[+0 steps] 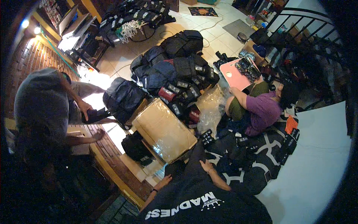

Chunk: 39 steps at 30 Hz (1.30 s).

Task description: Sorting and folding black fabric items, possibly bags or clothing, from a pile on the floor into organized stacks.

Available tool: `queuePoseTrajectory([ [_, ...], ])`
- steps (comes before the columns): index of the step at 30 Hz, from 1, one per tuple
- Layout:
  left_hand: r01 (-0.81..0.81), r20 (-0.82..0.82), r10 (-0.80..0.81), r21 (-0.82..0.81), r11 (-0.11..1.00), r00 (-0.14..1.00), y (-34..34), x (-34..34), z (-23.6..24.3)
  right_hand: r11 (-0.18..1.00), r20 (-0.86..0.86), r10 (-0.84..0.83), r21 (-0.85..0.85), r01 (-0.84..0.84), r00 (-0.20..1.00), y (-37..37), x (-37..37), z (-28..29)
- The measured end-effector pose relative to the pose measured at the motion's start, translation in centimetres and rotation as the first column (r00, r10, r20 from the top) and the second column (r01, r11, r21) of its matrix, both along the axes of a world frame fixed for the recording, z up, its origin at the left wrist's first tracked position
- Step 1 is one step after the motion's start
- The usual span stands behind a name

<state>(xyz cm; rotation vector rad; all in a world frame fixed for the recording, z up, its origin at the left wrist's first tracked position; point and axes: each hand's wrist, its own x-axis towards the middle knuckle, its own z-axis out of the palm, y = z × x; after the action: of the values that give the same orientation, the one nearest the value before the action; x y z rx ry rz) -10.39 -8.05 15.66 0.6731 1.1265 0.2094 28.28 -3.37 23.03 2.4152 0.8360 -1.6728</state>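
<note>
A piece of black fabric [190, 161], whose exact kind I cannot make out, stretches between my hands just in front of my dark shirt. My left hand [163, 182], with a dark band at the wrist, has its fingers closed at the near left side of the fabric. At the right side, my right hand [206, 166] grips the fabric's edge. Right beyond them stands a large cardboard box [164, 128] with shiny tape across its top. Beside the box's left side lies a black bag [136, 147].
Dark backpacks [160, 74] are heaped beyond the box, with clear plastic wrap [212, 112] beside them. At left, a person in grey [41, 108] holds a black item [96, 115]. A person in purple [263, 108] sits at right by a pink low table [233, 72].
</note>
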Motion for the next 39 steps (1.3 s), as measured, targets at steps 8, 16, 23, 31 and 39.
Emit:
queuePoseTrajectory([
  [8, 0.307, -0.066, -0.319, 0.51, 0.803, 0.945, -2.4, -3.8, 2.3, 0.951, -0.129, 0.307, 0.087, -0.298, 0.943, -0.8, -2.8, 5.9],
  [16, -0.289, -0.337, 0.258, -0.044, 0.956, 0.905, -14.0, -8.9, 14.6, 0.825, 0.138, 0.505, 0.213, -0.524, 0.852, -0.6, 1.3, 9.7],
  [23, -0.597, -0.33, 0.668, 0.299, 0.744, 0.667, -12.0, 5.1, 27.9, 0.74, -0.318, 0.618, 0.544, -0.396, 0.719, 6.4, 4.6, 19.0],
  [31, -0.687, -0.525, 0.519, -0.186, 0.703, 0.674, -17.0, 15.1, 26.7, 0.373, -0.309, 0.916, 0.42, -0.827, 0.257, 13.8, 5.6, 17.1],
  [39, -0.43, -0.198, 0.418, -0.019, 0.903, 0.887, -15.4, 17.7, 35.1, 0.446, -0.659, 0.738, 0.317, -0.837, 0.143, 15.7, 8.8, 15.4],
])
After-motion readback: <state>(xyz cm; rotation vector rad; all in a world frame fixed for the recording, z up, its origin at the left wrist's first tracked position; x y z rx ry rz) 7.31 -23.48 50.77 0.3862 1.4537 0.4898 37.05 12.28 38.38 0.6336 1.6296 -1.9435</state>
